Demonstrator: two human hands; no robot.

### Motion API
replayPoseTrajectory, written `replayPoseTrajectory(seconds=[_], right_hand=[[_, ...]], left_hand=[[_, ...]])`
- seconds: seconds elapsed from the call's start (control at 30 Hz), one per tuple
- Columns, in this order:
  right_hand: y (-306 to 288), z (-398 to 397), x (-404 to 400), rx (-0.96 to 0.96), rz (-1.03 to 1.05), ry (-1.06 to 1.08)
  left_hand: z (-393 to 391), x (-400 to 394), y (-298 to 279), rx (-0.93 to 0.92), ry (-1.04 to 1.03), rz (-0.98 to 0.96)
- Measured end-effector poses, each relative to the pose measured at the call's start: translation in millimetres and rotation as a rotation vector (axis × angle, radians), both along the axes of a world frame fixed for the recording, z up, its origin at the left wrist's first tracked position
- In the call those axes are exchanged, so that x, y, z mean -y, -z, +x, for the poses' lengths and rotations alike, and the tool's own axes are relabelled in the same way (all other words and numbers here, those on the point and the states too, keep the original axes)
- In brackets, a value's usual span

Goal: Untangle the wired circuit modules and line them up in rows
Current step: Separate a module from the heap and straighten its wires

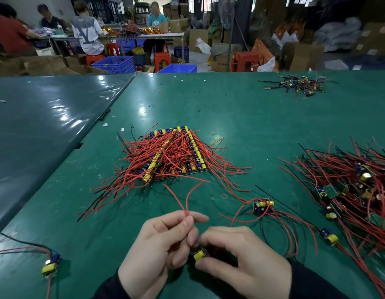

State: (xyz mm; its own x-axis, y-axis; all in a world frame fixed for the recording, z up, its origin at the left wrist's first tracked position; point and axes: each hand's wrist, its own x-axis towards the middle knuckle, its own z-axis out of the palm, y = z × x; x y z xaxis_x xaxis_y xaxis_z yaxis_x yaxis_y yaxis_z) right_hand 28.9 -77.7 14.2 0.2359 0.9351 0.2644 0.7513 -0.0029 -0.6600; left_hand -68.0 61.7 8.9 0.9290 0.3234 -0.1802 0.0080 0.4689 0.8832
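Near the desk (230,117) edge, the left hand (157,249) pinches two red wires (183,201) while the right hand (241,260) grips their small circuit module (200,254).

Green table (241,117) — rowed modules (172,154), tangled pile (349,186), small far heap (299,84), loose modules (263,205)

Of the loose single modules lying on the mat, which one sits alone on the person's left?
The blurred module near the lower left edge; the other two loose modules lie right of both hands.
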Motion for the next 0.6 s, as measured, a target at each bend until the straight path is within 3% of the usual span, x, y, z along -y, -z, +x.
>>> replayPoseTrajectory(seconds=[0.13,0.33,0.6], right_hand=[[-2.6,-0.8,2.6,-0.074,-0.041,0.030],[1.7,-9.3,1.2,-0.708,-0.099,0.094],[-5.7,-7.3,1.0,-0.852,-0.112,0.013]], left_hand=[[-0.8,-0.6,-0.1,0.038,-0.018,0.122],[-1.2,-3.9,-3.0,0.095,-0.012,0.235],[-0.9,0.0,-2.8,0.109,0.027,0.295]])
